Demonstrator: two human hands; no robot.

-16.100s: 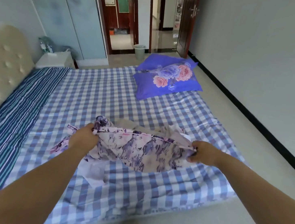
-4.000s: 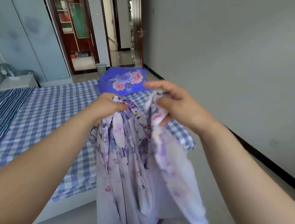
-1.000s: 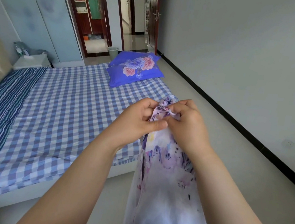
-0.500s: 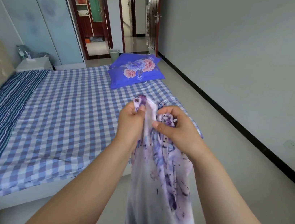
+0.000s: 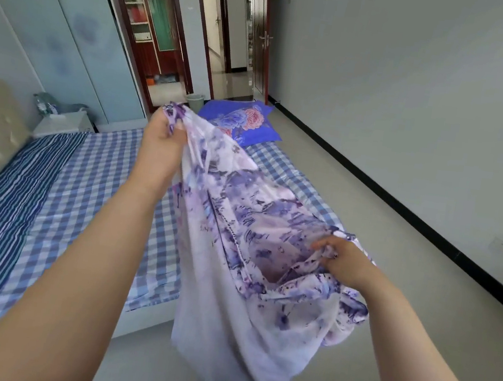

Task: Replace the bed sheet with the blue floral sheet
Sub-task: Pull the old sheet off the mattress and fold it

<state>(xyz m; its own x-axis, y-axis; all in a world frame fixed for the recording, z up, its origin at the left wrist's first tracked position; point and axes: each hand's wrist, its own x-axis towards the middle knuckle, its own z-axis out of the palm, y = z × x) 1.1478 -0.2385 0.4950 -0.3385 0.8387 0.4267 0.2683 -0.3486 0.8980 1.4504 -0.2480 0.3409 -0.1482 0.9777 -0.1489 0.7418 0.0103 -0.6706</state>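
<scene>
- Left hand (image 5: 164,134) raised high, fingers clenched around one bunched corner of the thin white cotton sheet printed with blue-violet flowers (image 5: 239,221); probably kept up there so the cloth hangs free and its edges can be told apart.
- Right hand (image 5: 342,261) lower and off to the side, pinching a gathered fold of the same floral sheet, seemingly feeling along the hem for the next corner.
- Held apart like this to open the bundle out before spreading it.
- Floral sheet suspended in the air between both hands, beside the near edge of the bed, its lower part drooping toward the pale tiled floor (image 5: 368,226); not lying on the mattress yet.
- Printed face crumpled and folded inward near the right hand, plain whitish reverse showing across the hanging lower part; light, limp, slightly translucent cloth.
- A seam or stitched hem running diagonally down the middle, hard to make out for certain through the folds.
- Blue-and-white checked sheet (image 5: 96,201) spread flat across the mattress, so the swap looks barely begun.
- Bright blue pillow with pink roses (image 5: 240,121) resting at the far corner of the bed, apart from the held cloth.
</scene>
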